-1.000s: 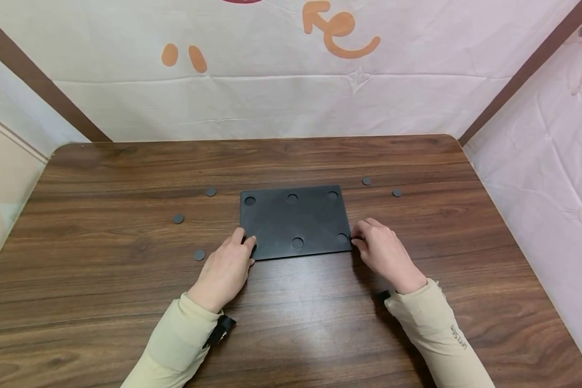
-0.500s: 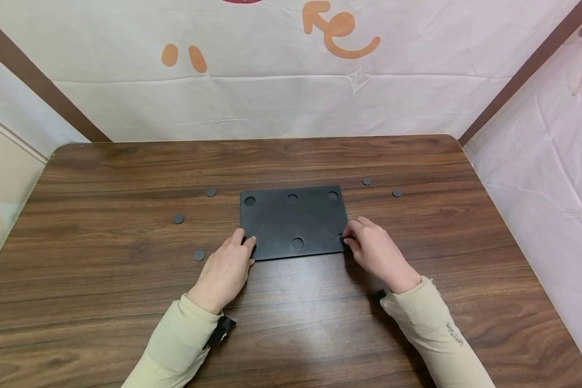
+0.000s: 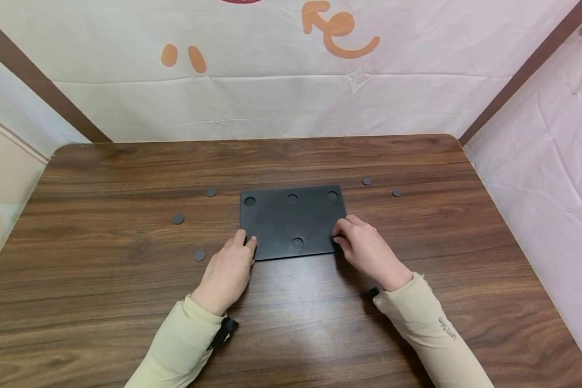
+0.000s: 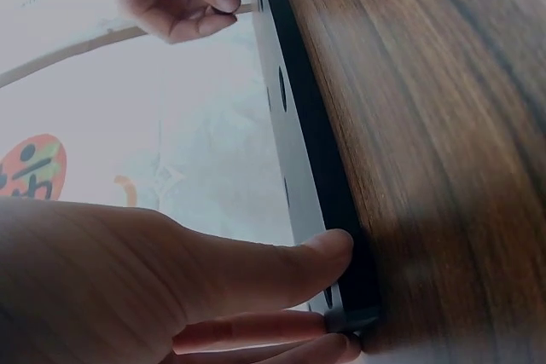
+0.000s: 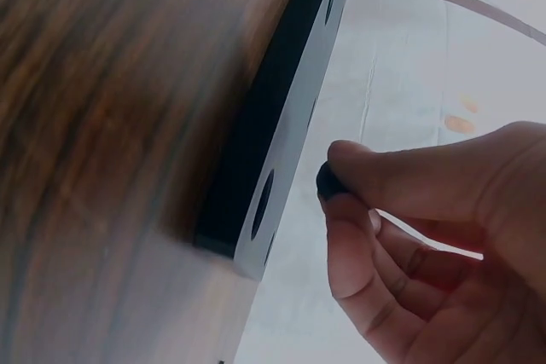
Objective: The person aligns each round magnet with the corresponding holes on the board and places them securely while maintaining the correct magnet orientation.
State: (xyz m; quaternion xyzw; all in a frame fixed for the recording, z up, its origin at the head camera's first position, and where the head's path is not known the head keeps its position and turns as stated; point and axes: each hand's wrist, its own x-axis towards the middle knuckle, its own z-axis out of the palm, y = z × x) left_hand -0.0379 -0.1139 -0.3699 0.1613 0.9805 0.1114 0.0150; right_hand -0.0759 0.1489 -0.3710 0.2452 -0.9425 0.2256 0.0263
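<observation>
A black rectangular board (image 3: 291,221) with round recesses lies on the wooden table. My left hand (image 3: 224,276) holds its near left corner, the thumb (image 4: 328,253) on the near edge and other fingers round the side. Between the thumb and index finger of my right hand (image 3: 368,256) is a small black disc (image 5: 327,182), mostly covered by the fingertips. That hand is over the board's near right corner; in the right wrist view the disc is apart from the board. The recess at that corner is hidden in the head view.
To the left of the board lie three dark discs, a far one (image 3: 210,192), a middle one (image 3: 177,219) and a near one (image 3: 199,256). Two more, one disc (image 3: 366,181) and another disc (image 3: 396,193), lie beyond its right side. A white cloth wall (image 3: 281,102) stands behind the table.
My right hand has moved left from beside the board's right edge to over its near right corner. The left hand has stayed almost still at its corner.
</observation>
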